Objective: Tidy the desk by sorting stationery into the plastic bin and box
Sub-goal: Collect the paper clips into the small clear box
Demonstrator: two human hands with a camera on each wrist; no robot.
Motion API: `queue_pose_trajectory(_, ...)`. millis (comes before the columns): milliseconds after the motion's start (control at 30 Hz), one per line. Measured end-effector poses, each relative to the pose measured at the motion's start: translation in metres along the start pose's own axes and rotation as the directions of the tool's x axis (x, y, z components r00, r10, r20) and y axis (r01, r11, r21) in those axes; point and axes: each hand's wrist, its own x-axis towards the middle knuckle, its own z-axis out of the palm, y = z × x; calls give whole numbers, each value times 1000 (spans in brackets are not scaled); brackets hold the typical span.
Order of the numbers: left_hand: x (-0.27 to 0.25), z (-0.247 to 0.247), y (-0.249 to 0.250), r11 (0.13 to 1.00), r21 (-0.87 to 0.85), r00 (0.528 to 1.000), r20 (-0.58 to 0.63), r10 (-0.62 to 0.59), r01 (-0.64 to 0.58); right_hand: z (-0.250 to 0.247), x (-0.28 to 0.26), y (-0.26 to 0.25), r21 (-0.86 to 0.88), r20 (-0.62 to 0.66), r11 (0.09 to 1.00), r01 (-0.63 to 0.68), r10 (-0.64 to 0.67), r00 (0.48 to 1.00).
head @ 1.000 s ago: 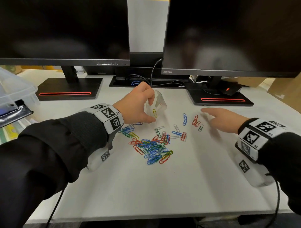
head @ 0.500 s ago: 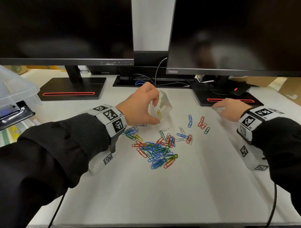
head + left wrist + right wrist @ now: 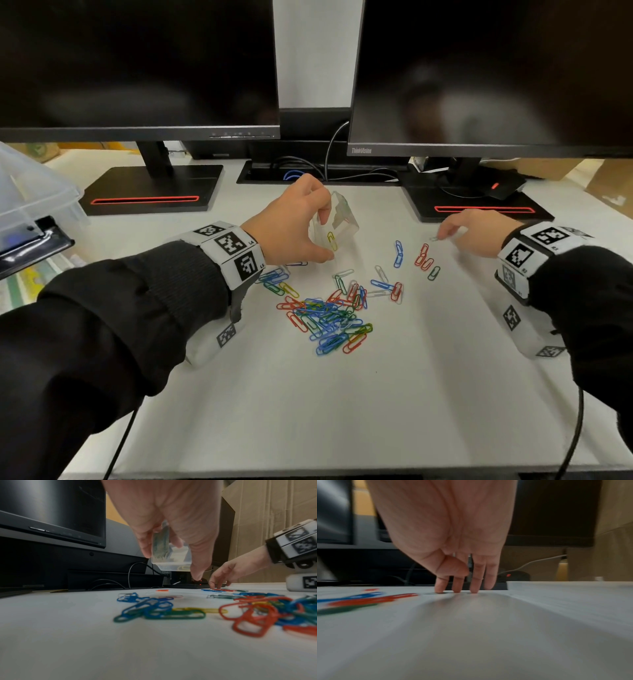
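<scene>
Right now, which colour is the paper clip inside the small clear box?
Yellow. The paper clip shows best in the head view, inside the clear box.

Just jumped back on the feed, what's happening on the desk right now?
A person is collecting loose paper clips. The left hand holds a small clear box tilted above the desk, with one yellow clip inside. The right hand has its fingertips down on the desk at a pale clip. The main pile of coloured clips lies unsorted between the arms.
</scene>
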Motion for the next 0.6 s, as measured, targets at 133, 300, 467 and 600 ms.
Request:
queue_pose_trajectory(133,1,0,1,1000,3,1000,3,9,-9,9,-36,-27,25,80,975,220,-222,972)
queue_pose_trajectory(300,-2,-2,4,1000,18,1000,-1,20,-20,20,-51,-35,133,25,988,76,-80,996)
queue_pose_trajectory(467,-7,-3,8,1000,21,1000,-10,22,-22,29,-58,-35,-43,179,996,-77,83,980)
queue_pose_trajectory(600,-8,-2,8,1000,25,1000,-17,18,-17,30,-64,-50,49,185,984,171,-177,967)
